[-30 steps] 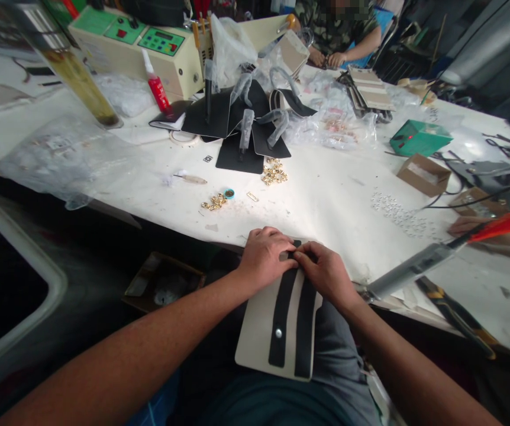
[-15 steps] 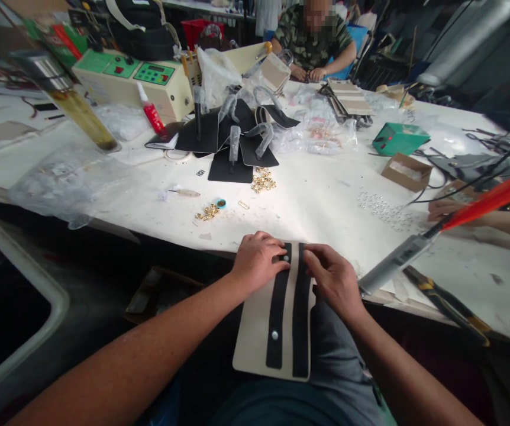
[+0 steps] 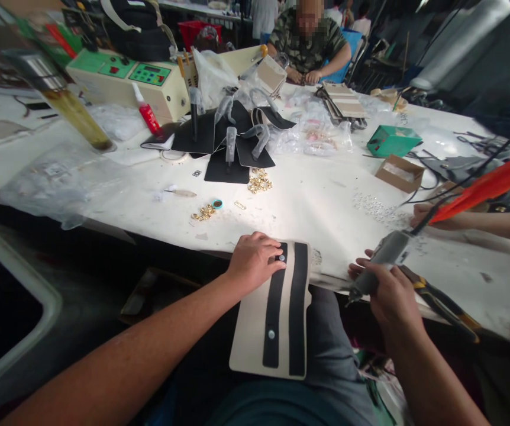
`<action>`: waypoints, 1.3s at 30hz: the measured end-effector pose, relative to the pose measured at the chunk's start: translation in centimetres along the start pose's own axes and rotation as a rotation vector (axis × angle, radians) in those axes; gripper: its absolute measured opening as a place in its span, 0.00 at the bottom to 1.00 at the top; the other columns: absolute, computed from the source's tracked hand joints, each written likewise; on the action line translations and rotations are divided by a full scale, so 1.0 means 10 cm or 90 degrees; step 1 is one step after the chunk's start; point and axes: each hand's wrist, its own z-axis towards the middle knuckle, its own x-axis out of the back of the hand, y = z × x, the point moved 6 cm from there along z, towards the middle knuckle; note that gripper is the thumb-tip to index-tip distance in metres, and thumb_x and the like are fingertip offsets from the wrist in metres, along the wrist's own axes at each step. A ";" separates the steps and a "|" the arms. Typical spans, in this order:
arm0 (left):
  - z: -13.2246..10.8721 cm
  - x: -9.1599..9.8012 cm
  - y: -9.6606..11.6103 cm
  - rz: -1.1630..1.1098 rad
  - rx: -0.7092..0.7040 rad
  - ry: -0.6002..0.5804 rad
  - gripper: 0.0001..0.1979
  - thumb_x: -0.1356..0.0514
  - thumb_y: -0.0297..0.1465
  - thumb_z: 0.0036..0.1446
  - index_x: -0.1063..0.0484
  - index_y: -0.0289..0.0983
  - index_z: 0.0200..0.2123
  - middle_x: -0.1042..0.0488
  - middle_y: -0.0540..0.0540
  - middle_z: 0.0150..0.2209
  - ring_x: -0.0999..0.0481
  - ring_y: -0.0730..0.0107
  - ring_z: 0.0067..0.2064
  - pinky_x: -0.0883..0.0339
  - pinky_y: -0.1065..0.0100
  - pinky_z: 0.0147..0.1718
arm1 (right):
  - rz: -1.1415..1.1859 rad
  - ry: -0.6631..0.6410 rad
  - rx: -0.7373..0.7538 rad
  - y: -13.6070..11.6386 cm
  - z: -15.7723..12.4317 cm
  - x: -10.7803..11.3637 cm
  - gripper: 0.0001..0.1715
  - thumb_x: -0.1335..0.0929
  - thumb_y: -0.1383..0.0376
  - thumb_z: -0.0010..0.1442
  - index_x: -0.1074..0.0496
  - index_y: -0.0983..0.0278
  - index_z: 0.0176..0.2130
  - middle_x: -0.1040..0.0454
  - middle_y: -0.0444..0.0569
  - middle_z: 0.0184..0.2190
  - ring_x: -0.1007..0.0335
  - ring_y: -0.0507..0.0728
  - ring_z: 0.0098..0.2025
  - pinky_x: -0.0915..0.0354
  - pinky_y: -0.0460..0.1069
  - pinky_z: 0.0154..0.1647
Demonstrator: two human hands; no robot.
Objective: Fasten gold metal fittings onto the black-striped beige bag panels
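A beige panel (image 3: 250,340) with two black strips lies over my lap, its far end at the table edge. One strip carries two round metal studs (image 3: 271,334). My left hand (image 3: 255,260) grips the panel's far left side, thumb and fingertips beside the upper stud. Off to the right, my right hand (image 3: 392,293) has its fingers around a grey electric screwdriver (image 3: 392,245), which hangs tilted from a red cord (image 3: 490,183) with its tip pointing down left. Black-and-yellow pliers (image 3: 445,305) lie just right of that hand.
Gold fittings (image 3: 259,180) and black panels with wrapped handles (image 3: 226,165) lie on the table (image 3: 166,216). Small clear pieces (image 3: 374,207) are scattered near a cardboard box (image 3: 400,173) and green device (image 3: 394,141). Another person's arm (image 3: 481,222) reaches in at right; a person sits opposite.
My right hand has let go of the panel's right edge and moved right, onto the electric screwdriver, whose angle has shifted slightly. My left hand stays on the panel.
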 end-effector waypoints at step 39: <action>0.02 0.03 0.01 -0.008 -0.003 -0.063 0.10 0.30 0.41 0.62 0.18 0.45 0.44 0.18 0.51 0.54 0.27 0.54 0.58 0.41 0.49 0.52 | 0.103 -0.369 0.302 -0.69 -0.38 -1.76 0.20 0.27 0.57 0.65 0.29 0.62 0.25 0.32 0.44 0.19 0.35 0.53 0.20 0.36 0.50 0.23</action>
